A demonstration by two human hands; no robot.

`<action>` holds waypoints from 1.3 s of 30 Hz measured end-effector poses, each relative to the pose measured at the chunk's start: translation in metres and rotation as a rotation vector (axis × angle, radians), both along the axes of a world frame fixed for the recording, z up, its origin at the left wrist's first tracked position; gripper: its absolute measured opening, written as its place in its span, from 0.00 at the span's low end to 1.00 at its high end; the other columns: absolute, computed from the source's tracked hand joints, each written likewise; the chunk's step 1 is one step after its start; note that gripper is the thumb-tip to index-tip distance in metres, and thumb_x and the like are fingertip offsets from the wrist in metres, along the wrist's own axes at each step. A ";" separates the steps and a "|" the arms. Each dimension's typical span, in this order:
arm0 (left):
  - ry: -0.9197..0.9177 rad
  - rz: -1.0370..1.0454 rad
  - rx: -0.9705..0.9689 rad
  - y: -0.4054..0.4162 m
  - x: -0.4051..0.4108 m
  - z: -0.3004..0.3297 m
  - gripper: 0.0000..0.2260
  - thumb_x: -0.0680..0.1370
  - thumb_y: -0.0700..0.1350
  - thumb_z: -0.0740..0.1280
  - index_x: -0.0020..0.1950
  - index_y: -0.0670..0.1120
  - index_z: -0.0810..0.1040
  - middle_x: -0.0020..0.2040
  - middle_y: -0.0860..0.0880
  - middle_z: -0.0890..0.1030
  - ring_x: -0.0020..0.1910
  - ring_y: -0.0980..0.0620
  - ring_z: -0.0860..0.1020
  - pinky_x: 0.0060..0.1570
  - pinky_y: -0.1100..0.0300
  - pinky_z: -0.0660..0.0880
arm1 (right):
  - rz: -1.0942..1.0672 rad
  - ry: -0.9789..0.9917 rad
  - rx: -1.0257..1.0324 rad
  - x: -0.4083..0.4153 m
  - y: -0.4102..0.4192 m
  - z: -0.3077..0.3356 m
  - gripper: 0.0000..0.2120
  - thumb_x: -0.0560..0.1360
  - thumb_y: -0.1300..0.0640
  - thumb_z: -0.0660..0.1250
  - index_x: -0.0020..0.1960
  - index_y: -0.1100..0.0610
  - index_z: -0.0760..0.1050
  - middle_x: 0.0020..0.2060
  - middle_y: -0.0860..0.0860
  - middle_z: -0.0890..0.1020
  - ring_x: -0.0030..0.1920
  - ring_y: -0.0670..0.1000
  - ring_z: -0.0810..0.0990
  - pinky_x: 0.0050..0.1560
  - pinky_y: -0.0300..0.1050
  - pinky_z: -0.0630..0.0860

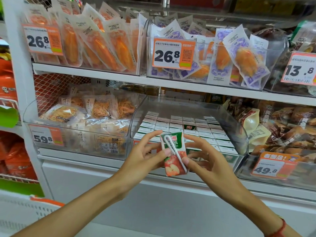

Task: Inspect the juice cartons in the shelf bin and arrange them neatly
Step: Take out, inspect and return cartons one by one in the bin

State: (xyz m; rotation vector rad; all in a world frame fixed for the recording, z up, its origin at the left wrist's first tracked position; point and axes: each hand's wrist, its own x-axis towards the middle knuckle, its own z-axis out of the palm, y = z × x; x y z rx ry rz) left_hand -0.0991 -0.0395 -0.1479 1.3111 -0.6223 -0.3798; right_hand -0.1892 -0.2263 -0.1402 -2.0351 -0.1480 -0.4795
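Juice carton point(173, 153): green top, red apple print, white straw. Price tags point(173, 54): orange, white.

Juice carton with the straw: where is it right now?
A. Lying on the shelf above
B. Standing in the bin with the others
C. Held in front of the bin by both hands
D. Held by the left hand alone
C: the juice carton is out of the clear bin, pinched between the left hand and the right hand.

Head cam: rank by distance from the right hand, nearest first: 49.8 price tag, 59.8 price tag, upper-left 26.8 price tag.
From the right hand:
1. 49.8 price tag, lower right, same shelf level.
2. 59.8 price tag, lower left, beyond the left hand.
3. Upper-left 26.8 price tag, top shelf, far left.
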 end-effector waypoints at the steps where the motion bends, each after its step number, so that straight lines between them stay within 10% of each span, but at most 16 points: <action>1: 0.070 -0.017 -0.015 0.000 0.000 -0.001 0.23 0.73 0.49 0.72 0.66 0.63 0.71 0.57 0.51 0.84 0.54 0.51 0.84 0.47 0.61 0.81 | 0.020 0.004 -0.003 0.000 0.002 0.001 0.22 0.72 0.44 0.68 0.66 0.37 0.72 0.57 0.35 0.78 0.55 0.45 0.81 0.50 0.42 0.81; 10: 0.467 -0.049 0.145 0.002 -0.001 0.001 0.20 0.72 0.56 0.71 0.61 0.51 0.79 0.51 0.44 0.86 0.45 0.52 0.85 0.40 0.59 0.82 | -0.003 0.037 0.201 0.003 0.011 0.003 0.10 0.70 0.46 0.70 0.49 0.45 0.85 0.44 0.47 0.87 0.43 0.46 0.85 0.44 0.37 0.81; 16: 0.468 -0.101 0.251 -0.001 -0.004 -0.002 0.29 0.62 0.62 0.72 0.61 0.52 0.78 0.48 0.44 0.86 0.48 0.51 0.85 0.39 0.57 0.82 | -0.086 0.126 0.319 0.006 0.011 0.006 0.10 0.70 0.42 0.68 0.41 0.45 0.85 0.36 0.47 0.86 0.36 0.42 0.83 0.36 0.30 0.75; 29: 0.098 0.135 -0.063 -0.012 -0.008 0.000 0.19 0.75 0.52 0.69 0.65 0.56 0.69 0.48 0.48 0.86 0.49 0.52 0.85 0.44 0.65 0.80 | -0.080 0.113 0.438 0.007 0.022 0.005 0.26 0.59 0.44 0.76 0.56 0.51 0.81 0.42 0.48 0.87 0.44 0.48 0.86 0.43 0.38 0.82; 34: 0.258 0.116 0.050 -0.011 0.002 0.007 0.15 0.74 0.62 0.65 0.56 0.57 0.78 0.48 0.52 0.87 0.47 0.50 0.85 0.43 0.61 0.82 | -0.256 -0.191 0.084 0.003 0.011 0.010 0.18 0.66 0.57 0.79 0.54 0.46 0.80 0.45 0.40 0.85 0.46 0.41 0.83 0.42 0.32 0.79; 39: 0.446 -0.056 0.042 -0.009 0.012 0.019 0.25 0.69 0.61 0.70 0.61 0.49 0.76 0.51 0.42 0.86 0.50 0.46 0.85 0.45 0.58 0.82 | -0.235 -0.429 -0.527 0.001 -0.005 0.009 0.24 0.67 0.62 0.78 0.60 0.49 0.79 0.53 0.47 0.82 0.53 0.48 0.78 0.47 0.50 0.80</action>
